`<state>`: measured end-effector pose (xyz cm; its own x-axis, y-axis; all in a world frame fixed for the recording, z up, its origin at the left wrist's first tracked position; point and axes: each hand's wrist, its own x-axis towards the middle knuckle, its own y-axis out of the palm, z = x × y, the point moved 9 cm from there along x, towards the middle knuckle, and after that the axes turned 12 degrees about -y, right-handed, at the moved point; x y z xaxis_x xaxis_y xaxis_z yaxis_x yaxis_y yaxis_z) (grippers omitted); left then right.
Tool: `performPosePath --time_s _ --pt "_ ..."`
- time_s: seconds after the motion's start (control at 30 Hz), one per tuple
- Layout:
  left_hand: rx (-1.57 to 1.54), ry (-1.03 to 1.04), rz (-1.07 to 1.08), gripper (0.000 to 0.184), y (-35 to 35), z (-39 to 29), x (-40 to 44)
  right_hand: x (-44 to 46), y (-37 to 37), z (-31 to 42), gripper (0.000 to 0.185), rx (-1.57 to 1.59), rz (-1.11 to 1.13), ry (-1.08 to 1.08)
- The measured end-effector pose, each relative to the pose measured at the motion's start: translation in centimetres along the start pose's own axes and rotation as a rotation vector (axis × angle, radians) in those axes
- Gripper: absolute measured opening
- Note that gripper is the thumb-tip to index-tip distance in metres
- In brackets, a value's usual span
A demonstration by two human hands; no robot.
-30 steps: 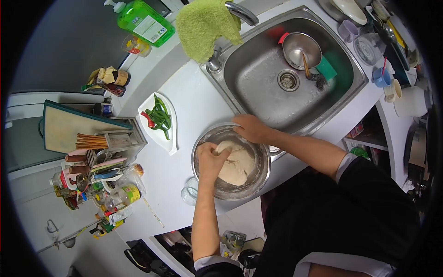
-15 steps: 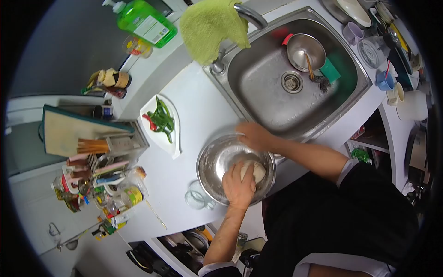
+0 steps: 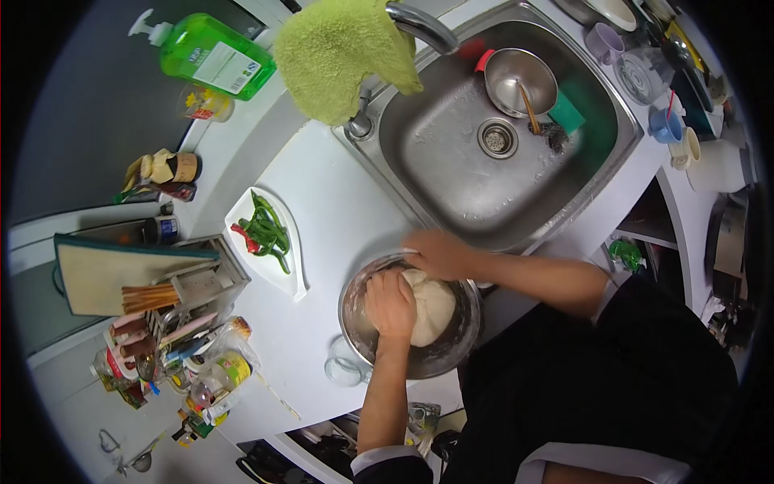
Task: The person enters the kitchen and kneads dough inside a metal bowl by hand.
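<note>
A pale ball of dough (image 3: 431, 310) lies in a steel mixing bowl (image 3: 463, 343) on the white counter. My left hand (image 3: 391, 302) presses against the dough's left side, its fingers close together and curled over the edge. At the bowl's far rim is my right hand (image 3: 439, 254), closed around the metal with its fingertips partly hidden. Flour residue streaks the inside of the bowl. Just left of the bowl stands a clear glass cup (image 3: 344, 371).
A white plate (image 3: 292, 282) of green and red peppers sits on the counter. The steel sink (image 3: 439, 181) behind holds a small pot (image 3: 536, 77). Utensils and bottles crowd the left side; a green towel (image 3: 339, 60) hangs by the faucet (image 3: 423, 24).
My left hand has shifted from on top of the dough to its left side, so more dough shows. My right hand stays at the bowl's rim. The whole view has shifted slightly.
</note>
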<state>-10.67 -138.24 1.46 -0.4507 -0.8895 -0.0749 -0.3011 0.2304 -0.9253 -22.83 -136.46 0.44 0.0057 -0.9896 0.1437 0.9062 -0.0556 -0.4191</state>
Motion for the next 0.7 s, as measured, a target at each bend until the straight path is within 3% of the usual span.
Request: performPosePath --time_s 0.17,0.23,0.27,0.33,0.4,0.47,0.53,0.6,0.7 --pt "-0.028 -0.001 -0.052 0.026 -1.5 0.0 -0.8 0.0 -0.3 -0.7 0.022 -0.039 0.021 0.017" --pt "-0.443 -0.252 0.110 0.036 -3.4 0.7 -1.7 -0.2 -0.5 -0.2 0.021 -0.064 0.009 -0.050" --pt "-0.441 -0.263 0.099 0.036 -5.1 -0.2 -2.2 -0.1 -0.6 0.4 0.020 -0.083 -0.005 -0.110" --pt "-0.398 -0.528 0.391 0.040 -5.1 -0.4 -3.6 -0.1 -0.3 0.4 0.019 -0.087 -0.029 -0.134" --pt "-0.348 -0.478 0.380 0.034 -4.0 -1.3 -5.2 -0.1 -0.4 0.5 0.019 -0.092 -0.054 -0.155" --pt "0.057 -0.116 0.117 0.038 -5.7 -5.1 -6.3 0.0 -0.4 0.4 0.019 -0.088 -0.035 -0.139" --pt "0.014 -0.118 0.118 0.046 -4.7 -5.1 -7.4 -0.1 -0.4 0.4 0.019 -0.094 -0.051 -0.152" --pt "0.119 0.080 -0.070 0.052 -4.7 -6.4 -9.1 -0.4 -0.3 0.3 0.019 -0.096 -0.061 -0.149" --pt "0.225 0.137 -0.094 0.053 -3.0 -6.6 -9.5 0.2 0.4 0.2 0.020 -0.096 0.009 -0.124"
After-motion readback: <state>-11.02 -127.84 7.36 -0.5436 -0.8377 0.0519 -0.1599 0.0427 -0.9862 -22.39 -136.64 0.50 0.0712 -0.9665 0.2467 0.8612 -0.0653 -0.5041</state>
